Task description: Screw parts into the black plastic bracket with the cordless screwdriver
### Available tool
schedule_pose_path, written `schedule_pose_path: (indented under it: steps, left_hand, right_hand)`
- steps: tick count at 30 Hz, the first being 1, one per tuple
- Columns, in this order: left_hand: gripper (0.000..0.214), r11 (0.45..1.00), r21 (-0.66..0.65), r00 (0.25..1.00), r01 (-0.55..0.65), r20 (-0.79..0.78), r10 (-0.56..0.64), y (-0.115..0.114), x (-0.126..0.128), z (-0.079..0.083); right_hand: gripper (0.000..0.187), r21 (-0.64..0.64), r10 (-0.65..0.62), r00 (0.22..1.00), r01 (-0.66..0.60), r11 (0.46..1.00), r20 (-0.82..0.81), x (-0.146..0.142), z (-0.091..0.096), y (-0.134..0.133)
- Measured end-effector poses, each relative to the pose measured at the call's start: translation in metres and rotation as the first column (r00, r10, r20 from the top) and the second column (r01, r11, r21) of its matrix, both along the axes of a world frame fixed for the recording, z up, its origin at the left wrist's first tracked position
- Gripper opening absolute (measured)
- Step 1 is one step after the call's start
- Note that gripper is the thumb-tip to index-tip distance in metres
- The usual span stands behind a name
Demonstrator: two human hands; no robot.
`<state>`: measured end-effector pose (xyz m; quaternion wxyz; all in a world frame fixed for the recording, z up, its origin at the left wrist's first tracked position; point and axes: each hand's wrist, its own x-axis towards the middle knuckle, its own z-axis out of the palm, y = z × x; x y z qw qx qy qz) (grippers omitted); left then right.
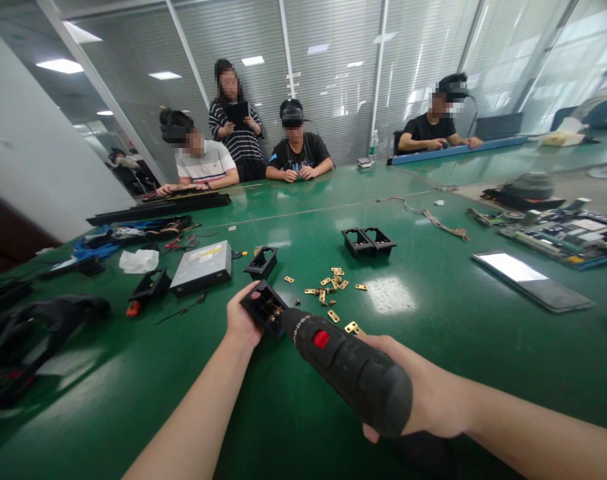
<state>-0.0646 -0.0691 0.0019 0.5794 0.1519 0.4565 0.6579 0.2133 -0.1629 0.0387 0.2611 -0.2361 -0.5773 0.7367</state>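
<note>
My left hand is closed around a black plastic socket housing, tilted so its hollow inside faces me, with small brass parts in it. In my right hand is a black cordless screwdriver with a red switch. Its nose reaches the right side of the housing; the bit's tip is hidden. Just beyond lie several loose brass plates and small screws. One similar black housing stands behind my left hand, and a joined pair of housings sits farther right.
On the left are a silver disc drive, another black housing, a crumpled tissue and black straps. A phone and circuit boards lie right. Several people are across the green table.
</note>
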Motion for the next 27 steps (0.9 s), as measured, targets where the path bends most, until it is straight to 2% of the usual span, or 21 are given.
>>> schedule_pose_path:
  steps: [8, 14, 18, 20, 23, 27]
  left_hand:
    - [0.017, 1.0, -0.003, 1.0, 0.0, -0.006, 0.0, 0.001, -0.002, -0.005]
    - [0.014, 0.998, 0.009, 0.998, 0.055, 0.039, -0.055, -0.001, -0.001, -0.008]
    - [0.016, 0.999, -0.007, 0.997, 0.038, 0.062, -0.038, -0.001, 0.001, -0.008]
    - [0.017, 0.999, -0.005, 0.995, 0.052, 0.082, -0.052, -0.002, 0.001, -0.007]
    - [0.018, 0.996, 0.026, 0.991, 0.08, 0.102, -0.082, -0.002, 0.0, -0.006]
    - [0.021, 0.993, 0.043, 0.988, 0.106, 0.106, -0.11, -0.003, -0.001, -0.005]
  right_hand:
    - [0.068, -0.119, 0.07, 0.998, -0.07, 0.99, -0.005, 0.0, -0.008, 0.001]
    - [0.071, -0.063, 0.073, 0.996, -0.069, 0.996, 0.06, 0.003, -0.016, 0.0]
    - [0.064, -0.079, 0.117, 0.991, -0.111, 0.991, 0.068, 0.006, -0.02, 0.0]
    - [0.054, -0.068, 0.12, 0.99, -0.115, 0.991, 0.079, 0.005, -0.018, 0.0]
    - [0.038, 0.018, 0.085, 0.992, -0.087, 0.996, 0.098, 0.001, -0.01, -0.001]
    - [0.033, 0.068, 0.111, 0.99, -0.117, 0.991, 0.088, -0.002, 0.001, -0.002]
